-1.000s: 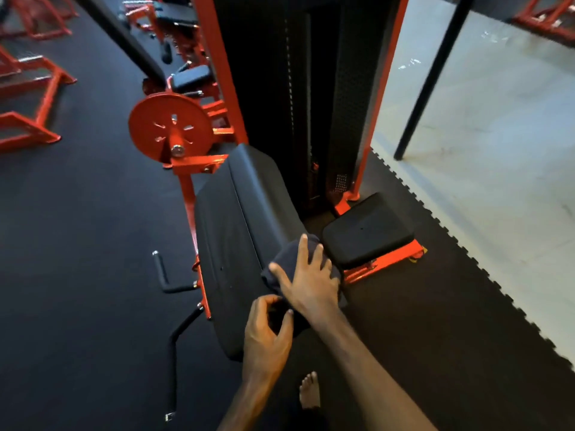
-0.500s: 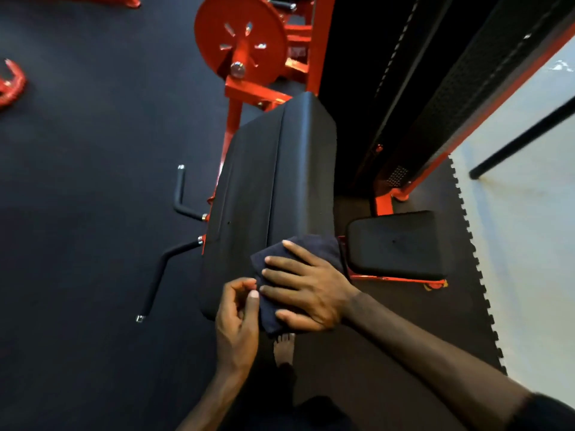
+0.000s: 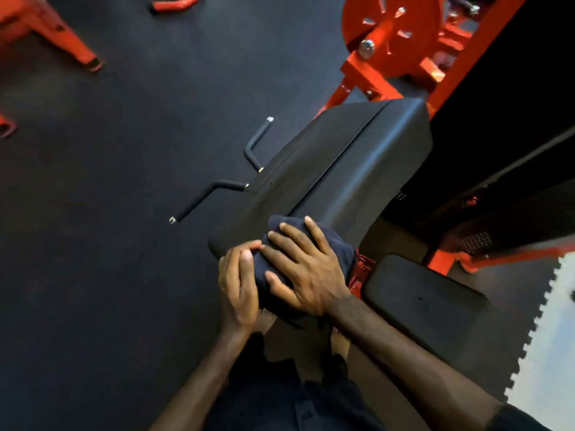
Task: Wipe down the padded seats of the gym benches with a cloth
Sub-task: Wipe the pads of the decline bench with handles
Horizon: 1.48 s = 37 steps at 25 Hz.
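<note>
A long black padded bench pad [image 3: 339,169] runs away from me on an orange machine frame. A dark navy cloth [image 3: 339,250] lies bunched over its near end. My right hand [image 3: 303,269] lies flat on top of the cloth with its fingers spread. My left hand [image 3: 238,283] grips the cloth's left edge at the pad's near corner, its fingers curled round the fabric. A smaller black seat pad [image 3: 426,303] sits to the right, lower down.
An orange weight disc [image 3: 392,32] and frame stand beyond the pad. Two black handle bars [image 3: 217,189] stick out to the left. A dark weight-stack housing [image 3: 504,150] rises at right. Orange frame legs [image 3: 56,42] stand far left on black rubber flooring. My bare feet show below the pad.
My view has swung down and closer to the pad. Both hands have closed in together on the cloth at the pad's near end, and my left hand has taken hold of its edge.
</note>
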### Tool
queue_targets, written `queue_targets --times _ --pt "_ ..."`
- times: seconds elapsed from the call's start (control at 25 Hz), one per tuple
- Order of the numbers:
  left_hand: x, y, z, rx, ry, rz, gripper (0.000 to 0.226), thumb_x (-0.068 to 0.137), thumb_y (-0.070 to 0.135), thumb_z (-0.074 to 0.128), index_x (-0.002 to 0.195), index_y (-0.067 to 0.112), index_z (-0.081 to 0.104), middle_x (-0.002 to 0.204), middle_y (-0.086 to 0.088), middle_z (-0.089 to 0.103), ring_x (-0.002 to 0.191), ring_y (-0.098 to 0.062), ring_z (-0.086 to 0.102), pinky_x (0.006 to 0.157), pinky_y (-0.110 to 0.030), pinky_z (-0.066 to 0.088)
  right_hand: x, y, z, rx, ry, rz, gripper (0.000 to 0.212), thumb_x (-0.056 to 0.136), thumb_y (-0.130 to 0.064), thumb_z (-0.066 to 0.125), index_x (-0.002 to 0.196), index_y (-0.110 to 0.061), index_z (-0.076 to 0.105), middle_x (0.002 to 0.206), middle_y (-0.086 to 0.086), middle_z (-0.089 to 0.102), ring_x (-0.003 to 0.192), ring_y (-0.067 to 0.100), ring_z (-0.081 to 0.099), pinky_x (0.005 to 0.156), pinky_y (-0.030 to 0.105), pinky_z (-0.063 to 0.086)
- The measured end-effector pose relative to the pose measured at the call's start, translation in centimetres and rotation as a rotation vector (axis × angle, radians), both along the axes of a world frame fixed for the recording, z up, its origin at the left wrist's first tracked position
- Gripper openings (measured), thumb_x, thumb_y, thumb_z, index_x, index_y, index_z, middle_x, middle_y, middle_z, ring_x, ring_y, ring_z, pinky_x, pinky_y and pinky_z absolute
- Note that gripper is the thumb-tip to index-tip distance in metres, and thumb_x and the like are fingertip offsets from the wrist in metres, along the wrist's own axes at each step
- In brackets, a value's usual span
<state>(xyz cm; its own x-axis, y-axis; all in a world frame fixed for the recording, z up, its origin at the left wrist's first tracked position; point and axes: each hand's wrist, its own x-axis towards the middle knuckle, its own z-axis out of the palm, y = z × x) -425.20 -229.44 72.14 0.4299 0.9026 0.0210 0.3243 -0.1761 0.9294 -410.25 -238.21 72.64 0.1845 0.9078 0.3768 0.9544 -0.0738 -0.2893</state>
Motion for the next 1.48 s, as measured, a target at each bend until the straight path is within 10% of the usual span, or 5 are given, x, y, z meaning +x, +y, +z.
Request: queue_targets --times 0.44,0.84,1.04,1.2,1.48 --pt "2.0 -5.3 -0.8 0.023 -0.026 0.298 0.048 0.113 0.045 0.036 0.151 0.027 0.059 0.145 0.026 0.059 0.138 0.0 0.054 0.118 -0.034 0.042 2.4 -1.1 -0.5 0.053 -0.001 0.093 0.045 0.106 -0.047 0.051 0.136 -0.02 0.071 0.146 0.001 0.066 0.145 0.025 0.052 0.128 0.06 0.021" --pt "3.5 -3.1 0.1 0.131 0.284 0.3 0.048 0.107 0.05 0.03 0.128 0.037 0.072 0.123 0.021 0.074 0.116 -0.015 0.06 0.1 -0.04 0.041 5.6 -3.6 -1.0 0.038 -0.064 0.145 0.051 0.108 -0.047 0.047 0.15 -0.02 0.059 0.161 0.003 0.051 0.157 0.025 0.034 0.13 0.061 0.014" --pt "3.4 -2.8 -0.2 0.246 0.471 0.248 0.04 0.101 0.046 0.04 0.122 0.033 0.071 0.118 0.013 0.073 0.113 -0.022 0.059 0.091 -0.046 0.043 6.8 2.3 1.5 -0.011 0.026 -0.133 0.032 0.103 -0.041 0.052 0.109 -0.019 0.074 0.124 0.002 0.073 0.135 0.023 0.057 0.128 0.059 0.02" --pt "3.3 -2.9 0.0 0.273 0.465 0.188 0.039 0.102 0.05 0.044 0.128 0.037 0.07 0.125 0.018 0.071 0.118 -0.016 0.055 0.094 -0.045 0.041 7.4 -2.5 -1.1 -0.024 -0.042 0.05 0.052 0.107 -0.042 0.036 0.147 -0.02 0.06 0.159 0.003 0.052 0.159 0.024 0.03 0.13 0.064 0.01" --pt "3.0 -2.9 0.0 0.231 0.366 0.207 0.033 0.099 0.022 0.051 0.124 0.034 0.07 0.118 0.018 0.07 0.114 -0.018 0.057 0.093 -0.043 0.042 6.7 -0.4 1.2 -0.019 -0.133 0.218 0.043 0.11 -0.044 0.043 0.145 -0.028 0.062 0.157 -0.002 0.055 0.156 0.022 0.036 0.128 0.061 0.015"
